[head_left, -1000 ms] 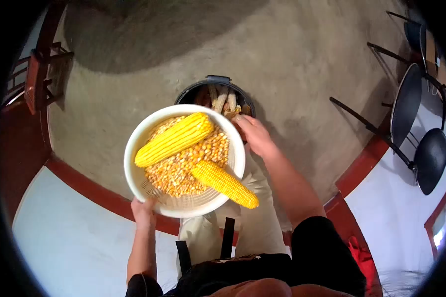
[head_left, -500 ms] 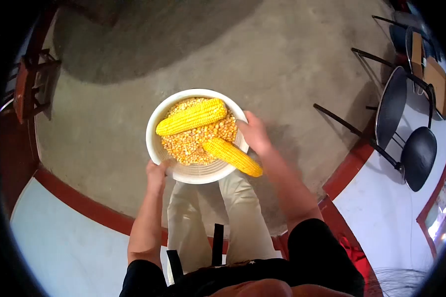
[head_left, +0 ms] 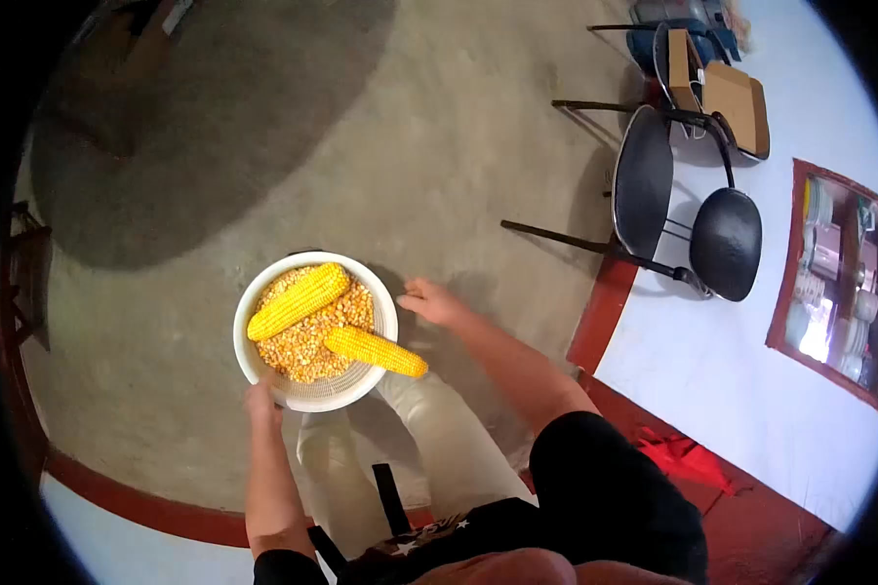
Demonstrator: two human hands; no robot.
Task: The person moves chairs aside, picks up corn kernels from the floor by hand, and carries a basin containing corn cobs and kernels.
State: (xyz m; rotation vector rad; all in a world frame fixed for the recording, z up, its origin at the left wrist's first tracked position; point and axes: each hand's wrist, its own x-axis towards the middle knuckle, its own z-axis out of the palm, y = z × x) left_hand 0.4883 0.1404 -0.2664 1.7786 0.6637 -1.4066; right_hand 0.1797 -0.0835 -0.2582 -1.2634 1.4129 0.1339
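A round white plastic basket [head_left: 322, 390] hangs above the floor in front of my legs. Loose corn kernels [head_left: 302, 351] fill much of it. On the kernels lie two yellow corn cobs: one cob [head_left: 299, 301] rests inside, while the other cob [head_left: 379, 352] sticks out over the lower right rim. My left hand [head_left: 264, 398] grips the lower left rim; some of its fingers are hidden by the basket. Just off the right side of the rim is my right hand [head_left: 431, 301], its fingers partly spread and holding nothing.
A black chair [head_left: 644, 185] stands at the right by the white wall, with a second chair holding an open cardboard box [head_left: 735, 105] beyond it. A wall cabinet [head_left: 834, 283] holds dishes. Dark wooden furniture [head_left: 29, 278] is at the left edge.
The view has turned to the right, and the basket now sits lower and further left in it. My right hand has let go of the rim; my left hand still holds on.
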